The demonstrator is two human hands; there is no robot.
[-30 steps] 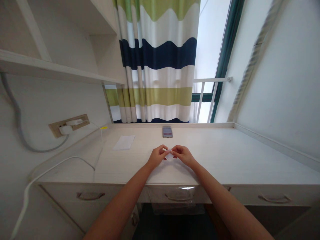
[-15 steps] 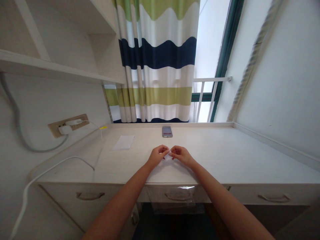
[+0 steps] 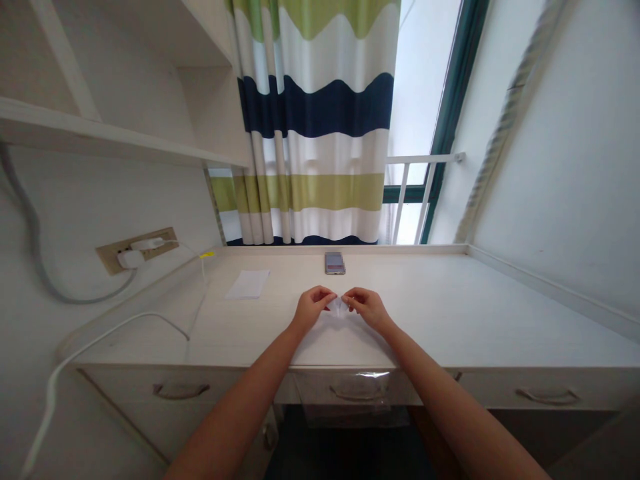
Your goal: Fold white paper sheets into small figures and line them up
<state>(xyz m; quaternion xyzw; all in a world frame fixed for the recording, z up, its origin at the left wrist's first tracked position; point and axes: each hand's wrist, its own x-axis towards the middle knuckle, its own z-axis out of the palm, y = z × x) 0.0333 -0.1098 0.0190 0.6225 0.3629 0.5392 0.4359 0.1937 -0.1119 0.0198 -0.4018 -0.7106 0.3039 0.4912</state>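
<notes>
A small piece of folded white paper (image 3: 338, 307) is held up between my two hands, just above the desk. My left hand (image 3: 313, 308) pinches its left side between thumb and fingers. On the right side, my right hand (image 3: 368, 307) grips the paper the same way. The folds are too small to make out clearly, and the fingertips cover part of the edges. Beyond the hands a phone (image 3: 335, 263) lies flat on the desk. To the left of it lies a flat white sheet of paper (image 3: 248, 284).
The white desk (image 3: 475, 313) runs along the wall beneath a striped curtain (image 3: 320, 160). A white cable (image 3: 105, 332) hangs over its left side, near a wall socket (image 3: 137, 250). Clear plastic (image 3: 350, 397) hangs over the front edge.
My hands have moved slightly apart. The folded paper between them has opened and shows more, while the phone and the flat sheet stay where they were.
</notes>
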